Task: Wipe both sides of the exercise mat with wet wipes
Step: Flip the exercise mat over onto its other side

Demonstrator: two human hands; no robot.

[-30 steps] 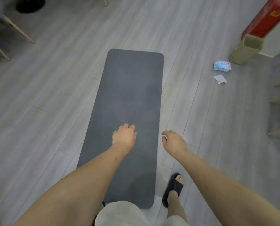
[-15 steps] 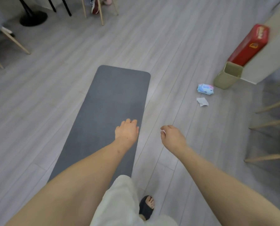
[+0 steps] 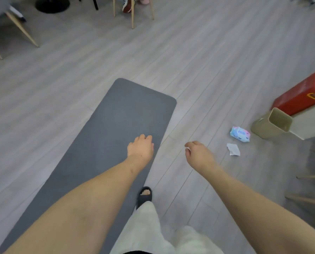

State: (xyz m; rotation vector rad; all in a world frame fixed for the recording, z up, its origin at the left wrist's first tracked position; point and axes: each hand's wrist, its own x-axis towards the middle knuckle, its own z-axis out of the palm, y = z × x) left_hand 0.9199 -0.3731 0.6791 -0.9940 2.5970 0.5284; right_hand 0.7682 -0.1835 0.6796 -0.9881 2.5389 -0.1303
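The exercise mat [image 3: 116,143] lies flat mid-floor; left hand [image 3: 141,148] hangs loose and empty, right hand [image 3: 198,154] pinches a white scrap; the wipes pack [image 3: 240,134] lies apart rightward, so stepping there risks tripping.

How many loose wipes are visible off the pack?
2: a crumpled wipe on the floor near the wipe pack; a small white bit, probably one, pinched in the right hand.

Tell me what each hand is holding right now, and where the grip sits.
The left hand holds nothing. The right hand seems to pinch a small white scrap at its fingertips, perhaps a wipe; too little shows to be sure.
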